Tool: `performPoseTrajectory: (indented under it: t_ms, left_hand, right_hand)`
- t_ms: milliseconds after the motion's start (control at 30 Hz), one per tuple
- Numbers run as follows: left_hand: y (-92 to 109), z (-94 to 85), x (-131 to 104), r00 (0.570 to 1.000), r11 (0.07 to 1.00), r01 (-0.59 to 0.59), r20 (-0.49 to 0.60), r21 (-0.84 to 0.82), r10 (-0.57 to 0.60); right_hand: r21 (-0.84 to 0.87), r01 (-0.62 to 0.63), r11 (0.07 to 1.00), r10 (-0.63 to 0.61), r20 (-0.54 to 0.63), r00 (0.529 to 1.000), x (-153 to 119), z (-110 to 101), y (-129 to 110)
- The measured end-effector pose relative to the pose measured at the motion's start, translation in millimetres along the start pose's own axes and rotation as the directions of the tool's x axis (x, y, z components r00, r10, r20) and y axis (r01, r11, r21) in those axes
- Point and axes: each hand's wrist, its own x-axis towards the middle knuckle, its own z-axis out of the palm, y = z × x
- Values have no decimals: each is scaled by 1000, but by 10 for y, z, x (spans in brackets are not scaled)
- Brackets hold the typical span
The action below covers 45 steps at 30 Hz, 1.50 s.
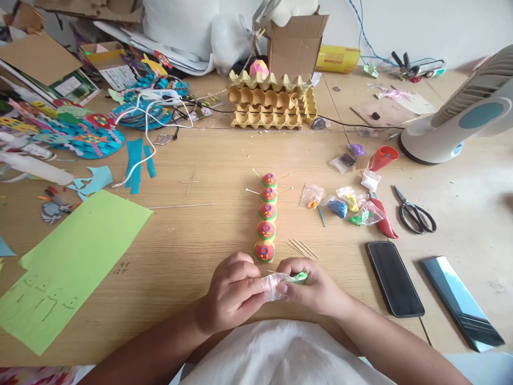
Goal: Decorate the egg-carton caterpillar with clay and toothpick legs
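Observation:
A small clear plastic bag (273, 287) with light green clay (298, 277) in it is stretched between my two hands. My left hand (236, 286) pinches the bag's left end. Closed around its right end, by the green clay, is my right hand (310, 283). A thin pointed tip shows just above the bag; whose end it is I cannot make out. Just beyond my hands stands a row of several red domes with faces (266, 231), yellow and green at the base. White-tipped sticks (285, 189) poke out from the two farthest ones. Loose toothpicks (302, 248) lie beyond my right hand.
Right of the row lie clay bags (337, 207), a red cup (383, 157), scissors (414, 211), a phone (395, 278) and a white fan (452, 123). Green paper (86, 262) lies left, near a white cable (147, 133). Egg cartons (266, 100) stand at the back.

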Motion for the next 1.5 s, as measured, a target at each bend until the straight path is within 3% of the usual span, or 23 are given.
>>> performPoseTrajectory:
  t_ms: [300,500,833,1200,1500]
  left_hand:
    - [-29,-32,-22,980,980,140,-120,-141,-157]
    - [-51,-15,-37,958,947,217,-135,-237,-253]
    - [-79,-7,-54,966,952,190,-127,-241,-225]
    - [-81,17,-59,952,919,276,-51,-280,-301]
    - [-85,47,-67,963,917,230,-61,-327,-263]
  right_hand:
    - [213,-19,977,81,-282,956,34,-58,64]
    - [267,-16,964,92,-275,957,30,-54,55]
    - [253,-29,967,92,-243,966,30,-44,86]
    - [147,-42,988,70,-192,979,28,-44,48]
    - [138,-32,990,61,-215,975,27,-44,65]
